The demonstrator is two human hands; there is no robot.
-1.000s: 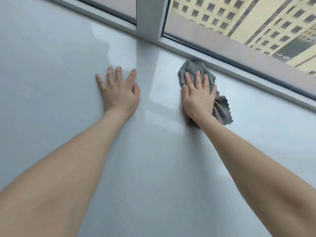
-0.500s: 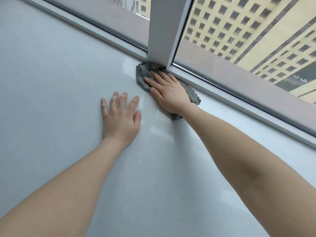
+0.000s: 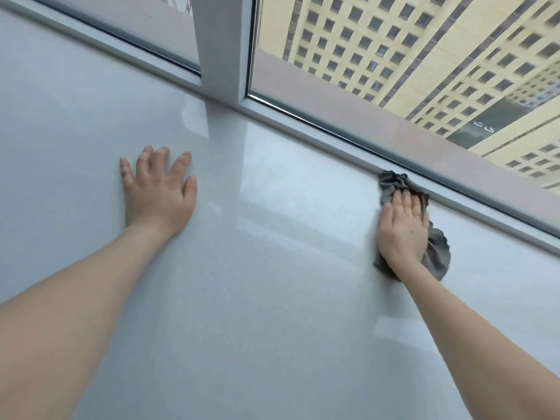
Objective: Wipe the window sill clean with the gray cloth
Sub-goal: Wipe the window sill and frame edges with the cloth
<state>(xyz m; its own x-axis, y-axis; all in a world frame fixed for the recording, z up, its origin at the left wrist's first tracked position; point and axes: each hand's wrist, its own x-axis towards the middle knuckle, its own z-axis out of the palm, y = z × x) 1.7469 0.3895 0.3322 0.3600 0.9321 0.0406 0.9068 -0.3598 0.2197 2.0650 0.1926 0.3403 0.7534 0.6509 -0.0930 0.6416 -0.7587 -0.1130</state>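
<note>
Right of centre, the right hand (image 3: 401, 230) presses flat on the gray cloth (image 3: 438, 253), bunched against the window frame (image 3: 318, 133); the left hand (image 3: 157, 189) lies spread on the window sill (image 3: 272, 298). Bunched so, it may skip patches; the bare palm may smudge the gloss.

Looking down at the window sill (image 3: 272, 298), so: on it to the left, the left hand (image 3: 157, 189), palm down, well apart from the right hand (image 3: 401, 230) over on the right. Under that one, the cloth (image 3: 439, 253), pressed flat, far end bunched up against the bottom rail (image 3: 333, 128) along the sill's far edge. Behind the left hand and a bit right, the upright post (image 3: 222, 47) standing on that rail. Beyond the glass, a building (image 3: 424, 56).
</note>
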